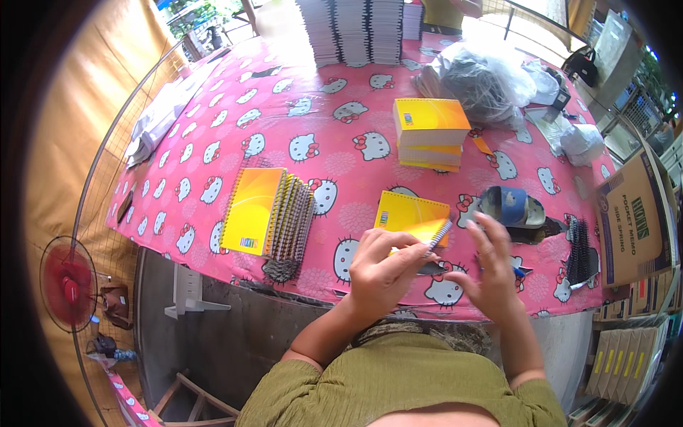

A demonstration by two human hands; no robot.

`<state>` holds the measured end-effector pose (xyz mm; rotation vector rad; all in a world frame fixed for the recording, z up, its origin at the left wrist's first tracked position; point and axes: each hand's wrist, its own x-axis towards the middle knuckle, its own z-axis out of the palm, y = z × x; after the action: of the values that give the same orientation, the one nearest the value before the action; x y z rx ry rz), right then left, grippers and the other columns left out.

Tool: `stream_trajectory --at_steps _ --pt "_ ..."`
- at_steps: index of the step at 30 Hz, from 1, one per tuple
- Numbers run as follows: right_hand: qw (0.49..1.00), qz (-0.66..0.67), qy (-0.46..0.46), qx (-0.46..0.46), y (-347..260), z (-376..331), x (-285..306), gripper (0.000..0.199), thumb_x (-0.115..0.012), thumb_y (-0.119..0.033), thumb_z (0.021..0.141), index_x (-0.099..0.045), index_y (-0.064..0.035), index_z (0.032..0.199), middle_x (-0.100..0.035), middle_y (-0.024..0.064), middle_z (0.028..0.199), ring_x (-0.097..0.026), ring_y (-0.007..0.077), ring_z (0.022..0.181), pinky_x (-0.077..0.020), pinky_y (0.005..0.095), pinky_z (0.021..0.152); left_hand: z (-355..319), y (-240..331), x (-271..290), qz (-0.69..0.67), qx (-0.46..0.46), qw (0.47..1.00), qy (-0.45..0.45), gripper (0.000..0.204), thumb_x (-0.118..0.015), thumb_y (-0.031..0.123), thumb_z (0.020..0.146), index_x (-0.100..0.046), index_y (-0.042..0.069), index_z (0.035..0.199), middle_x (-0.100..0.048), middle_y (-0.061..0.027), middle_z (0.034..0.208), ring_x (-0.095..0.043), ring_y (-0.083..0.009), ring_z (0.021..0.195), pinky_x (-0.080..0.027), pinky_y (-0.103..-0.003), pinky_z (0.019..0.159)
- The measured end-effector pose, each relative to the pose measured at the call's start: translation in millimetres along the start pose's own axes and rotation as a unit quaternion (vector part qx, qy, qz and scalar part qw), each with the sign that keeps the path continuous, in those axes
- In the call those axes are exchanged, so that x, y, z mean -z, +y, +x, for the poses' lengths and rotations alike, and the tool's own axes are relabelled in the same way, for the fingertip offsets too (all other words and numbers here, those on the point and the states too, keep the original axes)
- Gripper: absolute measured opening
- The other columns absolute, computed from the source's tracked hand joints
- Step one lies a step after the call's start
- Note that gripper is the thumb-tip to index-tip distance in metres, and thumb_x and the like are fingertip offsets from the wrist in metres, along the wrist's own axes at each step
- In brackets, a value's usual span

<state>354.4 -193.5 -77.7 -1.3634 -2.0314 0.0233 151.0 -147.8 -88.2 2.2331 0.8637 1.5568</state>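
Observation:
My left hand point(384, 267) grips a small yellow notebook point(411, 217) by its lower edge, tilting it above the pink cartoon-cat tablecloth point(235, 135). A spiral binding point(440, 235) runs along the notebook's right edge. My right hand point(491, 274) hovers just right of the spiral, fingers spread and holding nothing. To the left lies a fanned stack of finished yellow spiral notebooks point(270, 213). An unbound yellow stack point(430, 132) stands behind the held notebook.
A roll of tape point(512, 206) and loose black spiral coils point(580, 252) lie to the right. A cardboard box point(635, 220) stands at the right edge. Tall white paper stacks point(359, 28) and plastic bags point(484, 78) fill the far side. A red fan point(67, 283) stands lower left.

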Motion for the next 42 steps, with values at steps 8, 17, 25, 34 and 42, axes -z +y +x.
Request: stream_trajectory --at_steps 8,17,25,34,42 --pt "0.784 0.618 0.036 -0.035 -65 149 -49 0.032 -0.067 -0.003 0.086 -0.051 -0.0014 0.114 -0.058 0.0056 0.091 -0.062 0.0138 0.078 -0.0518 0.0264 0.063 -13 -33 112 0.122 0.034 0.841 0.526 0.046 -0.039 0.034 0.102 -0.051 -0.005 0.125 -0.053 -0.0174 0.128 -0.052 -0.0257 0.117 -0.038 -0.040 0.100" --pt "0.897 0.418 0.090 0.112 -88 189 -207 0.029 -0.066 -0.019 0.077 -0.052 -0.0018 0.095 -0.052 0.0163 0.096 -0.049 0.0312 0.097 -0.0416 0.0412 0.084 -24 -105 118 -0.131 0.231 0.814 0.517 0.077 -0.023 0.063 0.097 -0.045 -0.005 0.126 -0.055 -0.0164 0.120 -0.053 -0.0262 0.113 -0.044 -0.041 0.098" --pt "0.911 0.400 0.072 0.063 -92 185 -203 0.043 -0.059 -0.028 0.087 -0.045 0.0024 0.115 -0.051 0.0201 0.107 -0.047 0.0365 0.105 -0.0371 0.0449 0.093 -18 -95 125 -0.099 0.321 0.793 0.508 0.069 -0.026 0.050 0.102 -0.055 -0.012 0.114 -0.063 -0.0183 0.105 -0.060 -0.0225 0.097 -0.050 -0.037 0.086" --pt "0.951 0.099 -0.084 -0.281 44 51 -73 0.054 -0.061 -0.043 0.089 -0.054 0.0027 0.118 -0.051 0.0231 0.123 -0.052 0.0385 0.113 -0.0432 0.0435 0.096 15 53 135 -0.471 -0.132 0.871 -0.029 0.061 -0.045 0.042 0.098 -0.033 0.001 0.141 -0.066 -0.0079 0.089 -0.063 -0.0225 0.086 -0.050 -0.042 0.072" --pt "0.925 -0.014 -0.098 -0.368 50 7 -88 0.069 -0.064 -0.051 0.083 -0.050 0.0049 0.120 -0.048 0.0235 0.123 -0.050 0.0379 0.115 -0.0439 0.0440 0.095 67 107 53 -0.701 -0.207 0.631 -0.261 0.062 -0.054 0.051 0.092 -0.040 0.010 0.136 -0.061 -0.0138 0.072 -0.060 -0.0245 0.059 -0.050 -0.039 0.061"
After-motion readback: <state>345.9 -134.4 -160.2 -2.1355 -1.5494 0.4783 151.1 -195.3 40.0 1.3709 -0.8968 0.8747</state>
